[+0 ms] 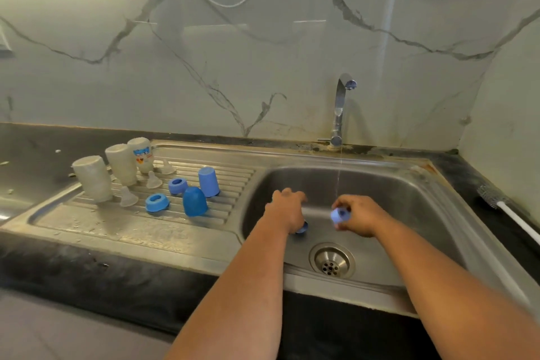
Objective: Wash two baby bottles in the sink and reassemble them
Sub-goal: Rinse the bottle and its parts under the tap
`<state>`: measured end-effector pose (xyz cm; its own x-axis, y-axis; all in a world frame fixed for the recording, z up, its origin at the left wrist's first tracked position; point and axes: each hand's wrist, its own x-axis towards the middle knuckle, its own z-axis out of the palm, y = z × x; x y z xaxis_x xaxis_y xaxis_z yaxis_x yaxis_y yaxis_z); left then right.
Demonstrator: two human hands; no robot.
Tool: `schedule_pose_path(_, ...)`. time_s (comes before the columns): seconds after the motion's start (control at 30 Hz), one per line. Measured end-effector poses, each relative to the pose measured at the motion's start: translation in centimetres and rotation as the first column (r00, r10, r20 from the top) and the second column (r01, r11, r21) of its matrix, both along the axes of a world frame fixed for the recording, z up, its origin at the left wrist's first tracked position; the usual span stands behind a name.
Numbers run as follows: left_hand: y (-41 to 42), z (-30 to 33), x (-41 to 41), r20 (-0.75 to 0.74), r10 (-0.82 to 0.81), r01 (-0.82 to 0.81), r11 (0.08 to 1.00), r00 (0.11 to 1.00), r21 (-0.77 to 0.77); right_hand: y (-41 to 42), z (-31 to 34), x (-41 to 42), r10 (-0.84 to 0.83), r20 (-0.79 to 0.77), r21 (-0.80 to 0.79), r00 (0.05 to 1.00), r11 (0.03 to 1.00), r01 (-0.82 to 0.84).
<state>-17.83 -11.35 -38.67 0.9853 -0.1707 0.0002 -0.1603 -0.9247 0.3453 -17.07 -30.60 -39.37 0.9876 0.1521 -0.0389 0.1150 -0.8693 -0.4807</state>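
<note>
Stainless-steel sink point(438, 213), basin at right, ribbed drainboard point(131, 225) at left, set in a dark countertop point(43, 149). Chrome faucet point(340, 108) at the back rim, a thin stream of water point(338, 181) falling into the basin. Round drain strainer point(332, 260) in the basin floor.

On the drainboard: three cloudy baby bottles point(121, 164), inverted, in a row at the left edge; two blue caps point(195, 201), dome up; two blue collar rings point(157, 202); three clear nipples point(128, 197) between bottles and rings.

Bottle brush point(493, 197), white handle, on the counter right of the basin.

Left hand point(287, 207) over the basin, fingers curled down around a small blue part point(302, 228), mostly hidden. Right hand point(361, 215) just beside the stream, fingers and thumb pinching a pale-blue collar ring point(339, 215).
</note>
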Motion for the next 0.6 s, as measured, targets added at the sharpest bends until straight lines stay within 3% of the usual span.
schedule_pose_path(0.07,1.0,-0.1,-0.7,0.115,0.045,-0.034,0.995,0.992,-0.096,0.8,0.5,-0.1,-0.022,0.281,0.093,0.959,0.996,-0.005)
schedule_pose_path(0.1,1.6,0.0,-1.0,0.209,0.071,-0.037,0.986,0.975,-0.163,1.3,0.7,-0.2,-0.011,0.274,0.094,0.962,0.995,-0.015)
schedule_pose_path(0.2,3.8,0.7,-2.8,0.419,0.160,-0.002,0.936,0.894,-0.352,3.2,0.0,-0.8,0.094,-0.027,-0.092,0.995,0.991,-0.096)
schedule_pose_path(0.3,7.2,2.1,-4.3,0.640,0.229,0.046,0.923,0.733,-0.382,5.8,1.8,0.7,0.008,0.115,0.178,0.993,0.984,-0.028)
schedule_pose_path(0.37,10.7,3.0,-5.0,0.736,0.311,-0.015,0.925,0.601,-0.379,8.5,4.3,2.7,0.003,0.037,0.380,0.999,0.925,-0.017)
schedule_pose_path(0.43,15.3,3.3,-5.2,0.773,0.372,-0.099,0.921,0.514,-0.377,11.9,6.4,4.6,0.094,-0.040,0.464,0.995,0.883,-0.065)
schedule_pose_path(0.6,24.3,2.1,-4.9,0.609,0.606,-0.385,0.796,0.512,-0.468,21.3,9.6,8.0,0.293,0.083,0.276,0.952,0.912,-0.305)
